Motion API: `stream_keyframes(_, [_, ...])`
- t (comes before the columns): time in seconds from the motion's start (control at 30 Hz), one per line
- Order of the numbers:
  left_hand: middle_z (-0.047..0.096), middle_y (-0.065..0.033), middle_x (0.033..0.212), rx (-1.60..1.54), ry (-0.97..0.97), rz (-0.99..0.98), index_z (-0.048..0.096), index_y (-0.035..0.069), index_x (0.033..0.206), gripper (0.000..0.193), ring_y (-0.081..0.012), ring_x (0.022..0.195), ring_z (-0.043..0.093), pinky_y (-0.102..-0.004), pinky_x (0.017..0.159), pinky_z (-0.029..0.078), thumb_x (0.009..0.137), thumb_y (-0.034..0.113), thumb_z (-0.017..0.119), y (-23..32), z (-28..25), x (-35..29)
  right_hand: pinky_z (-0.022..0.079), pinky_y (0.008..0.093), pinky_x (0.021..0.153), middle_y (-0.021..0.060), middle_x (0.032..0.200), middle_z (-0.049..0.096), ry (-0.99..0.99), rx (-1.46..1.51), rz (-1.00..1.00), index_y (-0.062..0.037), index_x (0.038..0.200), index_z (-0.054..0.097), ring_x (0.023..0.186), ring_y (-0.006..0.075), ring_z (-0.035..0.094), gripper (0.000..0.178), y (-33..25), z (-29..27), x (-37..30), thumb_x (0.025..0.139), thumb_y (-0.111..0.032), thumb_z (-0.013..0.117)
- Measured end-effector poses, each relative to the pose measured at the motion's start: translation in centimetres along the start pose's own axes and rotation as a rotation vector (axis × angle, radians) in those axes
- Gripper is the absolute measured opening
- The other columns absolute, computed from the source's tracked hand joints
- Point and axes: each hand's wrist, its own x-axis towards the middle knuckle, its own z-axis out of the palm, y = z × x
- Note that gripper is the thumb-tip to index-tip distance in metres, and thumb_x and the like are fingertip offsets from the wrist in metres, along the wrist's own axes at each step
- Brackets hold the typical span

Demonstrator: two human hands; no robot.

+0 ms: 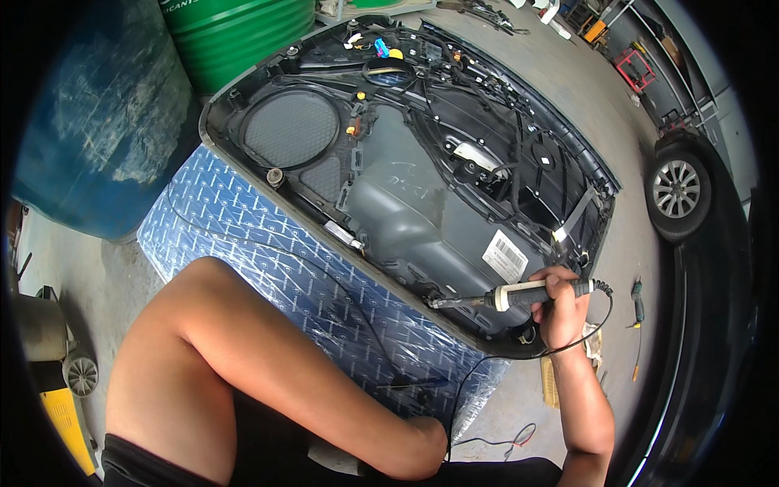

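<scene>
A soldering iron [511, 294] with a pale and black handle is in my right hand [561, 312], fingers wrapped round it. Its metal tip meets, or almost meets, the near edge of a car door trim panel [406, 207], which lies with its inner side up. From the handle's end a black cable [479, 369] loops down toward my lap. My left arm is bent with the elbow out, and my left hand [428, 445] is curled close to my body beside the cable. Its fingers are hidden. A white label [505, 254] sits on the panel's grey section.
Under the panel is a blue patterned, plastic-wrapped surface [243, 219], with a thin dark tool [414, 384] on it. Blue [105, 122] and green [243, 40] drums stand at far left. A dark car with a wheel [676, 189] is at right; a green-handled tool [638, 300] lies on the floor.
</scene>
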Motion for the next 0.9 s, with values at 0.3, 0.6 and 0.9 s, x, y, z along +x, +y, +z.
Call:
stream_keyframes(0.3, [0.075,-0.0104,0.105,-0.049,-0.178,-0.075,0.079,0.013,0.100,0.023,-0.0259,0.101,0.071,-0.0444,0.073,0.058,0.086,0.016,0.061,0.4,3.9,4.9,0.039,0.0239,0.044,0.0054,0.062,0.060,0.009,-0.075,-0.008,0.0030,0.088,0.068,0.047,0.0088,0.050,0.028,-1.5,1.4,-0.8,0.091,-0.022,0.056])
stream_keyframes(0.6, [0.073,-0.0113,0.115,-0.050,-0.205,-0.071,0.078,0.015,0.109,0.028,-0.0250,0.109,0.069,-0.0467,0.079,0.059,0.088,0.018,0.061,0.5,2.9,4.5,0.039,0.0234,0.045,0.0050,0.065,0.061,-0.004,-0.127,0.001,0.0027,0.089,0.068,0.050,0.0082,0.052,0.026,-2.5,1.8,-1.4,0.093,-0.021,0.057])
stream_keyframes(0.9, [0.074,-0.0106,0.108,-0.039,-0.168,-0.067,0.078,0.013,0.104,0.024,-0.0259,0.102,0.070,-0.0448,0.074,0.058,0.086,0.016,0.062,0.5,2.3,3.6,0.040,0.0235,0.046,0.0050,0.066,0.062,-0.013,-0.157,0.005,0.0033,0.088,0.068,0.051,0.0082,0.053,0.026,-2.9,2.3,-1.3,0.093,-0.019,0.056])
